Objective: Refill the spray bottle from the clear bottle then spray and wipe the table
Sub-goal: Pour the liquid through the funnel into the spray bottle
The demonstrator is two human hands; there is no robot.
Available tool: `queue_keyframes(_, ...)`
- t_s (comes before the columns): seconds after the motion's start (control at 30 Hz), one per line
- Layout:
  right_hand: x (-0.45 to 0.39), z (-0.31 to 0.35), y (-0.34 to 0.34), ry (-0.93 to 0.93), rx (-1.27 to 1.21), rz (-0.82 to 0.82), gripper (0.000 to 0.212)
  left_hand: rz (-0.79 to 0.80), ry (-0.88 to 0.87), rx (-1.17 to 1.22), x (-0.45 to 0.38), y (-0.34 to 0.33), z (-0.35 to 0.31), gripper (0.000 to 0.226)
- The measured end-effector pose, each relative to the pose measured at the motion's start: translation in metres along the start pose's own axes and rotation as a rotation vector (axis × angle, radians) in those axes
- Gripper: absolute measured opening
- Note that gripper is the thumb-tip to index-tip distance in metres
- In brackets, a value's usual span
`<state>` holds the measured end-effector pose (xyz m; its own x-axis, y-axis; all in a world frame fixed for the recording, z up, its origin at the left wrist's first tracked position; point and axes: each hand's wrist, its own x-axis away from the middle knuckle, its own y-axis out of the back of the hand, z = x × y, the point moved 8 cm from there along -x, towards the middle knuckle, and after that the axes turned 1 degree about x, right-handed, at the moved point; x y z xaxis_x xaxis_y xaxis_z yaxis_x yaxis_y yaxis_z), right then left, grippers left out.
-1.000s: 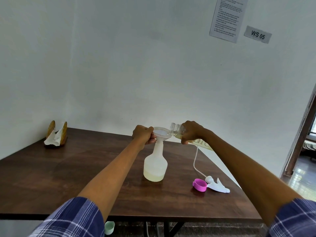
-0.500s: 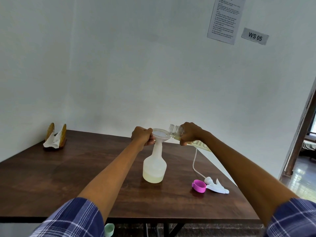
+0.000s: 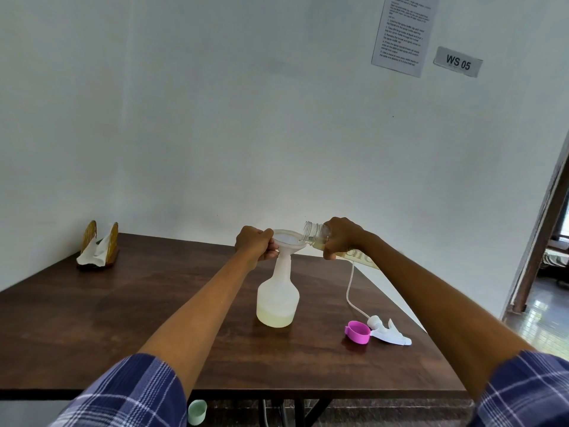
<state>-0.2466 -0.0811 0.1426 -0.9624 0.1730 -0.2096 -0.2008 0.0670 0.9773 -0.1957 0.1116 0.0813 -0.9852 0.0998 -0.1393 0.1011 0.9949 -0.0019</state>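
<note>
Clear bottle tipped over funnel on spray bottle, dark wooden table.

Spray bottle (image 3: 277, 298): upright mid-table (image 3: 92, 318), shallow pale liquid at base, white funnel (image 3: 288, 241) seated in neck. Left hand (image 3: 255, 247): fingers curled around funnel rim. Right hand (image 3: 341, 241): clenched around clear bottle (image 3: 315, 237), held nearly level, open mouth over funnel edge. Pink cap (image 3: 357, 331) and white trigger head (image 3: 389, 331) with tube: lying right of spray bottle, touching each other. Napkin holder (image 3: 99, 245): far left corner.
</note>
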Motion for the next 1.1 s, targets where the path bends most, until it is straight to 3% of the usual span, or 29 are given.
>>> queue_keyframes(1.1,0.012,0.006,0.006,-0.005,-0.018,0.02,0.032,0.005,-0.007,-0.007,0.0,0.0,-0.001,0.026)
